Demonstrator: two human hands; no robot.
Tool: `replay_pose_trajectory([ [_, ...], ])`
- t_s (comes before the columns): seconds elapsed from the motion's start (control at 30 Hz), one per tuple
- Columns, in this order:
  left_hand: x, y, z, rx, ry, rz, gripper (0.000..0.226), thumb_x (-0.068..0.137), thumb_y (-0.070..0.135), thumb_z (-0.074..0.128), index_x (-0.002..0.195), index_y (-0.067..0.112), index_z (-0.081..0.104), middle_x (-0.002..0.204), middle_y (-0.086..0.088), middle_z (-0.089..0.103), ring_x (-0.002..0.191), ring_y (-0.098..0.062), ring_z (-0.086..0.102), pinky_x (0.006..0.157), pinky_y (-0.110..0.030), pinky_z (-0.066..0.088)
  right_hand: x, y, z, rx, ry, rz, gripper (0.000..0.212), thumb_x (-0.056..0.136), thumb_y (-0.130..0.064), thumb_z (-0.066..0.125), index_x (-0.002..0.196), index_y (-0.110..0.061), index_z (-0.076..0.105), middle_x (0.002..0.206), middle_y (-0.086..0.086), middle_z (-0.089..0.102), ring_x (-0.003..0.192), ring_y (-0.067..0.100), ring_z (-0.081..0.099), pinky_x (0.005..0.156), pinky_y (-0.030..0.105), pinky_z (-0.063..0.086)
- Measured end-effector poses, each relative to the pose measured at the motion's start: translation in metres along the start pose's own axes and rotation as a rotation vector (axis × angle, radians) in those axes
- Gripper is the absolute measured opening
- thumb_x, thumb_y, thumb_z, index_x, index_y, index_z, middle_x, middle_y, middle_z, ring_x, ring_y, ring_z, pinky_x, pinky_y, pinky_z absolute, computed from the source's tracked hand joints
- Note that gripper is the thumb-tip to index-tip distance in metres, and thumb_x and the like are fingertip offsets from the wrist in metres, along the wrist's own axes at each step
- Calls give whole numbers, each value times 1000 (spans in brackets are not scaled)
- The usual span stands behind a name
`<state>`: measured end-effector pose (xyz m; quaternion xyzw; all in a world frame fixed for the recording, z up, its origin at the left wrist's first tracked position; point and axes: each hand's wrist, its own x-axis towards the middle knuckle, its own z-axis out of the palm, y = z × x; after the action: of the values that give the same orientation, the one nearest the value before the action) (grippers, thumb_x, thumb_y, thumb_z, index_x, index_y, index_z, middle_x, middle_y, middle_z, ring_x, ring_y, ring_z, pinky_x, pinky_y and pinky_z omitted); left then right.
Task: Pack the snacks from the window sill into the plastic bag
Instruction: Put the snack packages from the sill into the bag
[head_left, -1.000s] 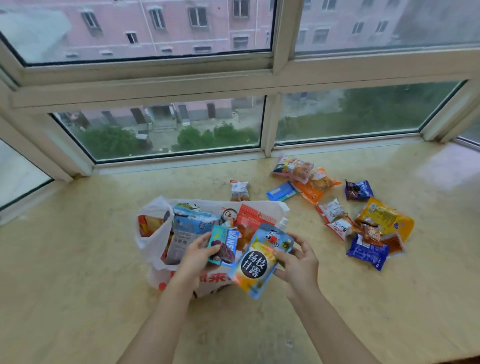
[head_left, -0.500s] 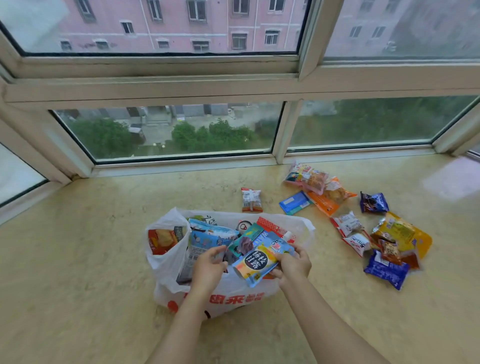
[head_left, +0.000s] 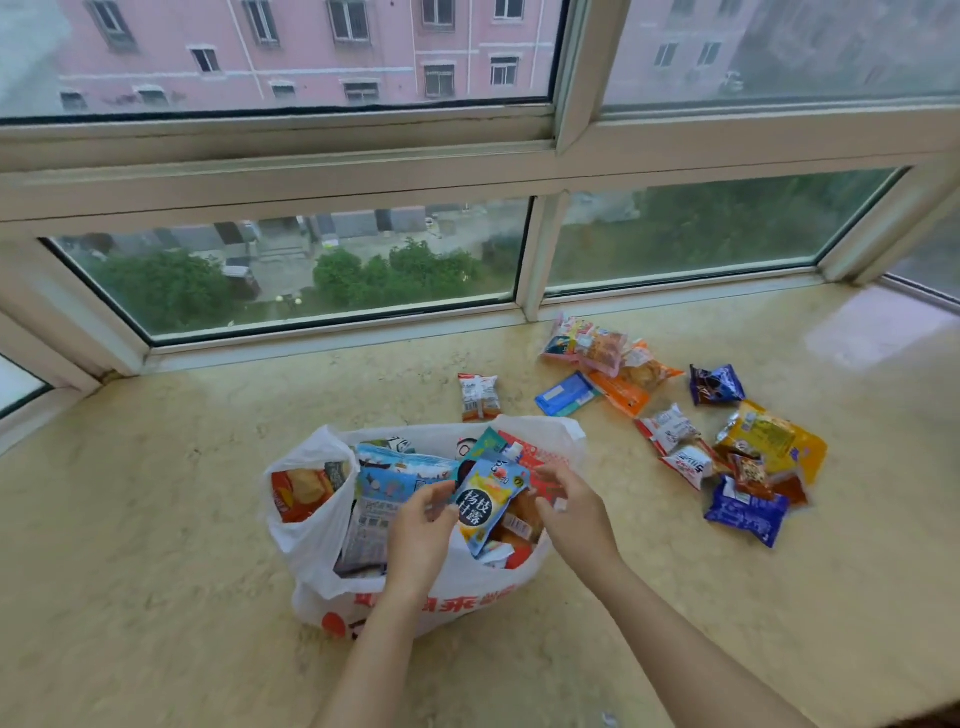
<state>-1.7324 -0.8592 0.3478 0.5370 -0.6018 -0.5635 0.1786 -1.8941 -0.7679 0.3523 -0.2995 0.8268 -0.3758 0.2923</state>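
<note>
Hovering with fingers loosely spread, left hand (head_left: 421, 525) and right hand (head_left: 571, 512) flank blue drink pouch (head_left: 488, 506) atop overfull white plastic bag (head_left: 441, 597); risks sliding out, toppling.

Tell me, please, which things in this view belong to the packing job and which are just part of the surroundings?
Belong to the job:
plastic bag
spouted drink pouch in the bag
loose snack packets on the sill
small red-and-white packet behind the bag
left hand, right hand

Just there:
window sill
window frame
</note>
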Motion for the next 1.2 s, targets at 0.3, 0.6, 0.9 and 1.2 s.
replay_pose_trajectory([
  [0.3, -19, 47, 90, 198, -186, 277, 23, 92, 23, 56, 112, 25, 66, 109, 12, 67, 96, -3, 61, 85, -34, 53, -54, 57, -93, -711, 168, -293, 43, 66, -15, 80, 108, -19, 69, 111, 0, 67, 95, 20, 67, 63, 27, 53],
  [0.6, -45, 62, 195, 558, -364, 450, 36, 92, 28, 57, 128, 32, 56, 129, 13, 54, 112, -6, 52, 89, -24, 42, -66, 132, -176, -844, 238, -189, 49, 66, -22, 82, 112, -14, 67, 113, 8, 67, 99, 26, 66, 78, 35, 57],
  [0.9, -47, 68, 308, 881, -400, 563, 52, 93, 34, 53, 143, 30, 38, 149, 6, 37, 136, -13, 32, 106, -28, 32, -36, 218, -247, -819, 194, -152, 56, 66, -29, 83, 117, -13, 67, 118, 9, 67, 107, 26, 65, 84, 38, 56],
  [1.2, 13, 51, 406, 1065, -310, 659, 66, 93, 37, 54, 151, 27, 23, 158, 2, 22, 145, -18, 20, 111, -33, 28, 42, 308, -270, -870, 209, -201, 57, 69, -32, 81, 120, -10, 66, 127, 14, 62, 113, 30, 61, 87, 41, 55],
])
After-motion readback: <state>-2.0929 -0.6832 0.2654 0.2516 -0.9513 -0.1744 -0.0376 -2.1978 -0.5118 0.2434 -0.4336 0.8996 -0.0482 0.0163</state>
